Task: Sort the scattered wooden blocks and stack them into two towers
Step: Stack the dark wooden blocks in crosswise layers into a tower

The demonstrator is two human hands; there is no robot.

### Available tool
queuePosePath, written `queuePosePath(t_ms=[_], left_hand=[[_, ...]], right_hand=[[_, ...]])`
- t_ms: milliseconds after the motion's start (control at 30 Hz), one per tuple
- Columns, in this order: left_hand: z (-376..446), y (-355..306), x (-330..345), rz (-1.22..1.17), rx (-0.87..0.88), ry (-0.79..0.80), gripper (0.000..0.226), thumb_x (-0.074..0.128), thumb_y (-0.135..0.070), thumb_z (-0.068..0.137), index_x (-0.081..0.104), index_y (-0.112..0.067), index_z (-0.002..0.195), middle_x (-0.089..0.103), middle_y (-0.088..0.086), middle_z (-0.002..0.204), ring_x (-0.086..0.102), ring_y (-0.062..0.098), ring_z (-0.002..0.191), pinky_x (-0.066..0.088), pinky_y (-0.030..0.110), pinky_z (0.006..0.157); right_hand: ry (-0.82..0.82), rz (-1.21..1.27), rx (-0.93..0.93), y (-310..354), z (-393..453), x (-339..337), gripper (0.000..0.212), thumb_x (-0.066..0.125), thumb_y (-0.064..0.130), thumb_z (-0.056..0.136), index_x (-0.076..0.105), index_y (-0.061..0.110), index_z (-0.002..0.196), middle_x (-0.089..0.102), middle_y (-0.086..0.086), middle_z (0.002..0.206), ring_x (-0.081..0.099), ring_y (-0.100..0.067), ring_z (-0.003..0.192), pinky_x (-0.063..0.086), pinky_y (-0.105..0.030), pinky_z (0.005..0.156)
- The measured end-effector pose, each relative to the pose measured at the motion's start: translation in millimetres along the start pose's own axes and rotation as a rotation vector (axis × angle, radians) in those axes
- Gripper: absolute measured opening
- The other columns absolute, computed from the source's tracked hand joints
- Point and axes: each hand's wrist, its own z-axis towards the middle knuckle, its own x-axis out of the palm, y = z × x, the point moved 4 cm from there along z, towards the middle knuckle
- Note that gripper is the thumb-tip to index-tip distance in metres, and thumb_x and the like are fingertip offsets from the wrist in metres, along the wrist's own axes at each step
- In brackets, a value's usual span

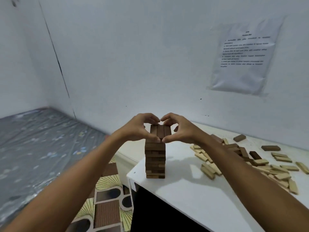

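A tall tower of dark brown blocks stands upright near the left front corner of the white surface, its layers laid crosswise over one another. Both hands meet at its top. The left hand comes in from the left and the right hand from the right, each with fingers and thumb curled round the top layer, a row of three dark blocks lying side by side. The fingertips of both hands sit on the far edge of that row and nearly touch each other there, while the two thumbs press the near edge and meet just above the rest of the tower, so the top layer is gripped on both long ends between the two hands. To the right, well apart from the tower, a loose heap of light blocks is scattered flat and at many angles across the surface, some overlapping. Mixed in at the back of that heap lie several dark blocks, and two more dark blocks lie alone nearer the wall: one tilted, one flat. On the white wall behind hangs a printed sheet in a clear sleeve; its text is too blurred to read. At the left a mattress with a grey patterned cover lies along the wall, and a patterned mat covers the floor between it and the surface.
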Motion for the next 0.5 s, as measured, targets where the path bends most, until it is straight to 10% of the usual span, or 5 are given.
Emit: queuePosePath(t_ms=[500], left_hand=[[-5,41,3,-0.072,-0.121,0.028,0.07,0.09,-0.029,0.055,0.049,-0.027,0.112,0.067,-0.007,0.114,0.058,0.01,0.112,0.046,0.025,0.085]], right_hand=[[0.075,-0.015,0.05,-10,17,25,0.061,0.088,0.022,0.066,0.055,0.028,0.117,0.06,0.007,0.11,0.053,-0.001,0.107,0.042,-0.02,0.074]])
